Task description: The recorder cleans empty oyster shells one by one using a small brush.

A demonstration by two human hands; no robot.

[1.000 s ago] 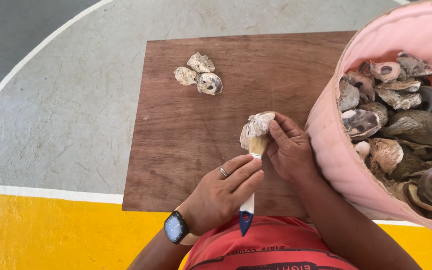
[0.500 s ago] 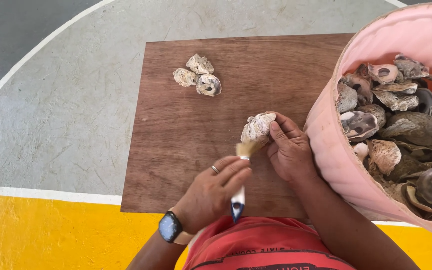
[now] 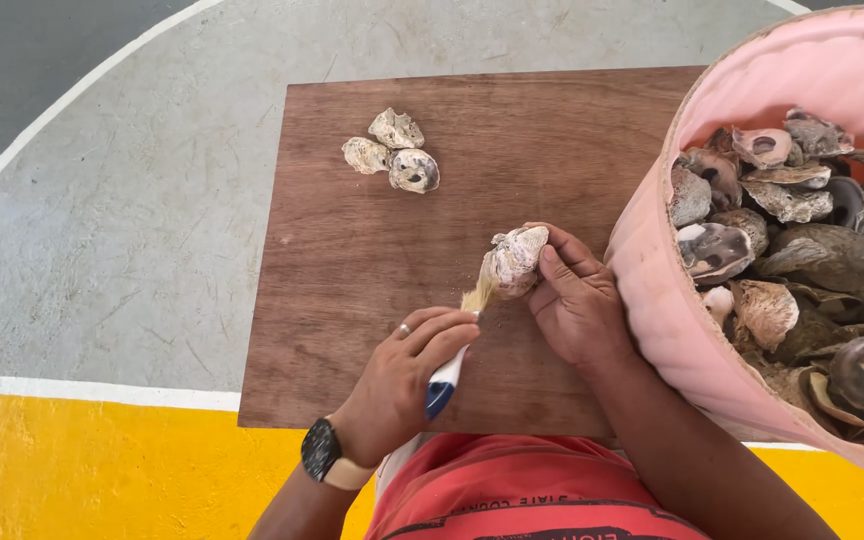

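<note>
Grey concrete floor (image 3: 132, 240) with white lines, yellow strip (image 3: 102, 470) nearest

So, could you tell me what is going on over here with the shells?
A person holds an oyster shell in the right hand over a wooden board, while the left hand holds a small brush, bristles against the shell. Three shells lie further up the board; a pink tub of shells stands at the right.

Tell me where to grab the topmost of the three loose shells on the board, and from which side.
Take the topmost shell across its narrow width, coming from above and from the board's far edge. It lies flat on the wooden board, and its near side abuts the other two shells, so fingers would probably fit only on the far and outer edges. A guess: its thickness is hard to judge.
</note>
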